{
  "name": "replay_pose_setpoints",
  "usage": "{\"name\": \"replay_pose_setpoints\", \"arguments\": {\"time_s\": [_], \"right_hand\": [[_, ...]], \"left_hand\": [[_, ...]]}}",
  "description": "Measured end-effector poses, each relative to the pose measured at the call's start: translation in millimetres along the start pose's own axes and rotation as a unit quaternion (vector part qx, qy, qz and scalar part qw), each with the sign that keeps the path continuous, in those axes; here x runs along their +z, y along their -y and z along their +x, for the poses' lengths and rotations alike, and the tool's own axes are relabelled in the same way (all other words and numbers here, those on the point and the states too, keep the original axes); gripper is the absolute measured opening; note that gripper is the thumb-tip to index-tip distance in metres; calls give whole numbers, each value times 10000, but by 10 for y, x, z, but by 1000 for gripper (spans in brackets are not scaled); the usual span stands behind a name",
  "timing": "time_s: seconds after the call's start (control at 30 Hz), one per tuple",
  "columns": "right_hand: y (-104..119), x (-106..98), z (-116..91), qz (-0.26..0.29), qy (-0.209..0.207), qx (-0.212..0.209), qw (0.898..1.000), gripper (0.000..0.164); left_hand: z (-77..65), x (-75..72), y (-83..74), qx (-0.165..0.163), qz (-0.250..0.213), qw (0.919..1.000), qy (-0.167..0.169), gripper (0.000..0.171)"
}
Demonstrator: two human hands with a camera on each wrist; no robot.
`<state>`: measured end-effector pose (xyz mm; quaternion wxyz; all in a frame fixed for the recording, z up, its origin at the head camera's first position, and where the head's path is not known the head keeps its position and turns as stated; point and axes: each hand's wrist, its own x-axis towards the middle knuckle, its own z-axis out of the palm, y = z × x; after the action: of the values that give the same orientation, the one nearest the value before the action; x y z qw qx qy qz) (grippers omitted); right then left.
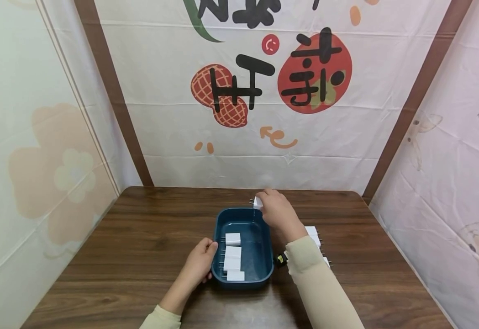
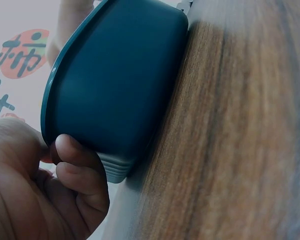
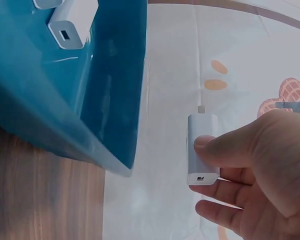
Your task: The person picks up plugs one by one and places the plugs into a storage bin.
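My right hand (image 1: 278, 212) pinches a white charger plug (image 3: 202, 145) between thumb and fingers, its metal prongs pointing away from the palm. In the head view, that plug is at the far right corner of a dark blue bin (image 1: 257, 274). Several white charger plugs (image 1: 233, 258) lie in a column along the bin's left side, prongs toward the left wall. My left hand (image 1: 200, 260) grips the bin's left wall, thumb at the rim and curled fingers against the outside, as the left wrist view shows.
More white charger plugs (image 1: 312, 234) lie on the wooden table (image 1: 161, 228) right of the bin, partly hidden by the right forearm. A small black and yellow item (image 1: 281, 260) sits beside the bin's right wall. A printed cloth (image 1: 173, 114) hangs behind the table.
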<state>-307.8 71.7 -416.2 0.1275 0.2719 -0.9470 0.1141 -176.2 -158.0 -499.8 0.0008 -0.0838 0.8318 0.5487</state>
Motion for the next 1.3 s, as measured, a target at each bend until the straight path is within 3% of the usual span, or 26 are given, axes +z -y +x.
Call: {"name": "replay_pose_setpoints", "arguments": {"time_s": [0.27, 0.9, 1.3], "right_hand": [[51, 37, 47, 238, 170, -30, 9996, 39], [234, 196, 130, 459, 112, -188, 9987, 38], [350, 313, 136, 480, 283, -49, 9984, 39]], "left_hand": [[13, -1, 7, -82, 41, 10000, 29, 27], [-8, -13, 3, -117, -58, 9999, 84, 28], [-8, -22, -2, -54, 3, 10000, 51, 28]]}}
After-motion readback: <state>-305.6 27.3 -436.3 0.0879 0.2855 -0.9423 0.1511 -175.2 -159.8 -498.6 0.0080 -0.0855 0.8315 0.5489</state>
